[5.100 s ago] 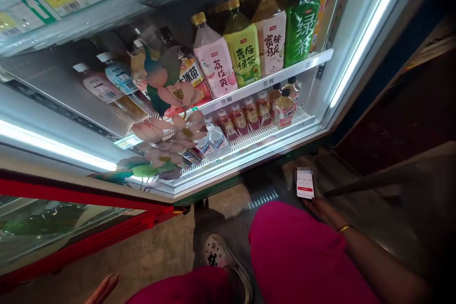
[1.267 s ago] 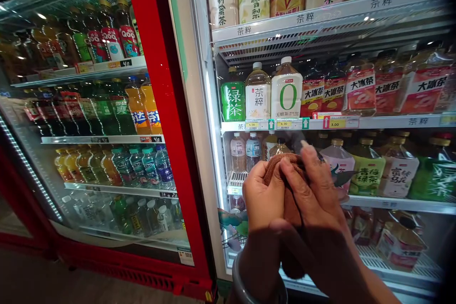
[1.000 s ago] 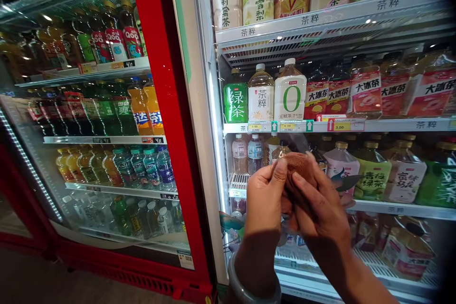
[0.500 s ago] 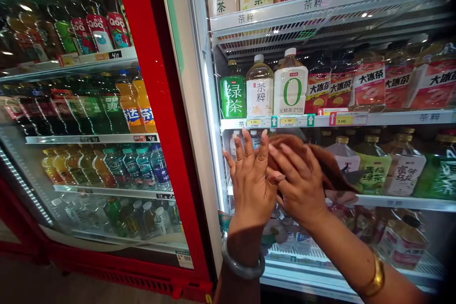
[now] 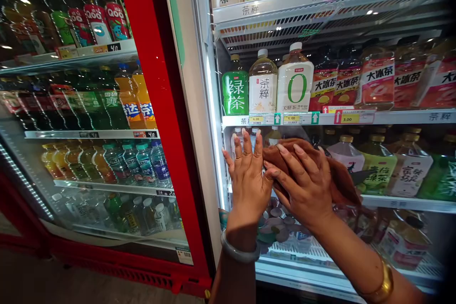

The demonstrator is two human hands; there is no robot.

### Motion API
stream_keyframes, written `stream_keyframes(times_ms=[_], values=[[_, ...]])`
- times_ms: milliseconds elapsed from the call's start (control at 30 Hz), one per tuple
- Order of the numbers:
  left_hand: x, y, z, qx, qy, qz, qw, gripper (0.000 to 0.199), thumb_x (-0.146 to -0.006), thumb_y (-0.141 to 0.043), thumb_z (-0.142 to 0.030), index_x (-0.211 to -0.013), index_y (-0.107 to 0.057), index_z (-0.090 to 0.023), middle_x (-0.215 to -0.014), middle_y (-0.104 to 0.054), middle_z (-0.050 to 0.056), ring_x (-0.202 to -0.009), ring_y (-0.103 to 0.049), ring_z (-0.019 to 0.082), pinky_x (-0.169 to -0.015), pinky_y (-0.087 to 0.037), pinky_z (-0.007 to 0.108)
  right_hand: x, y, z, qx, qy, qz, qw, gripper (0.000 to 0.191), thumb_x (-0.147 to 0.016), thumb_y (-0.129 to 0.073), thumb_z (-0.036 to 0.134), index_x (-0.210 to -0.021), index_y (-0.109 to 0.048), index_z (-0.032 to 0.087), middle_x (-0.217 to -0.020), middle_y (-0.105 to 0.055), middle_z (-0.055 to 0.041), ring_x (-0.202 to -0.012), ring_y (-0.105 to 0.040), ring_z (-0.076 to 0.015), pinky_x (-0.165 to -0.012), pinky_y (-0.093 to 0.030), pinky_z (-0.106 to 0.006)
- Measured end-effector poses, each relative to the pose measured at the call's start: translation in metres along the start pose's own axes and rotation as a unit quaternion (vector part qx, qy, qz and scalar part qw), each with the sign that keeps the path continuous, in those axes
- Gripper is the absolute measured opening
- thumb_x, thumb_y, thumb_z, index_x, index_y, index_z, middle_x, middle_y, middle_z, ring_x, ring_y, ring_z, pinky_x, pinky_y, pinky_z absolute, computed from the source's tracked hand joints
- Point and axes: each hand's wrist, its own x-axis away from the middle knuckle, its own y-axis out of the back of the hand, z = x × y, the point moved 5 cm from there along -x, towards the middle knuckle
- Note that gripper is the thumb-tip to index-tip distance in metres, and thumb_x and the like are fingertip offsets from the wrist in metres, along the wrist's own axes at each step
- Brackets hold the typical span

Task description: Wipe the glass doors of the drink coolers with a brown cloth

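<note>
My left hand (image 5: pixel 248 178) is raised at the centre of the view, palm towards the glass door of a drinks fridge, fingers spread and nothing in it. Beside it on the right, my right hand (image 5: pixel 302 185) presses a brown cloth (image 5: pixel 344 178) against the glass, its fingers lying over the cloth. The thumb side of the left hand is close to the right fingertips. Part of the cloth hangs out to the right of the right hand. A grey bangle circles the left wrist and a gold one the right.
Behind the glass are shelves of bottles, with a green-labelled bottle (image 5: pixel 235 90) and a white-labelled one (image 5: pixel 295 80) above the hands. A red door frame (image 5: pixel 156 85) stands at the left, beside a second fridge of drinks. Price strips line the shelf edges.
My right hand has shifted slightly right and down with the cloth, and more of the cloth shows. My left hand remains spread in nearly the same place. The view has tilted slightly.
</note>
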Motion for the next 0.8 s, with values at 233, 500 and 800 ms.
stream_keyframes(times_ms=[233, 500, 800], values=[[0.003, -0.006, -0.002, -0.012, 0.012, -0.009, 1.000, 0.076, -0.109, -0.039, -0.042, -0.166, 0.011, -0.041, -0.178, -0.001, 0.001, -0.163, 0.010, 0.027, -0.130, 0.005, 0.066, 0.005, 0.020, -0.042, 0.016, -0.076, -0.020, 0.997, 0.059, -0.088, -0.079, 0.027, -0.144, -0.061, 0.033, -0.164, -0.046, -0.0085, -0.156, -0.038, -0.0346, -0.129, -0.025, -0.068], [0.002, -0.013, -0.010, -0.035, 0.029, -0.028, 0.999, 0.083, -0.107, -0.042, -0.022, -0.166, 0.014, -0.037, -0.177, -0.005, 0.006, -0.163, 0.007, 0.029, -0.129, 0.003, 0.071, 0.025, 0.010, -0.018, -0.002, 0.005, 0.038, 0.999, 0.059, -0.091, -0.074, 0.024, -0.146, -0.058, 0.034, -0.161, -0.051, -0.0050, -0.156, -0.039, -0.0285, -0.132, -0.025, -0.062], [0.009, -0.037, -0.037, -0.022, 0.010, -0.020, 1.000, 0.092, -0.104, -0.050, -0.025, -0.165, 0.019, -0.034, -0.178, -0.001, 0.007, -0.163, 0.008, 0.031, -0.129, 0.004, 0.073, 0.014, 0.028, -0.057, 0.007, -0.109, -0.014, 0.994, 0.063, -0.090, -0.075, 0.027, -0.150, -0.055, 0.035, -0.168, -0.040, -0.0078, -0.157, -0.034, -0.0380, -0.128, -0.024, -0.072]])
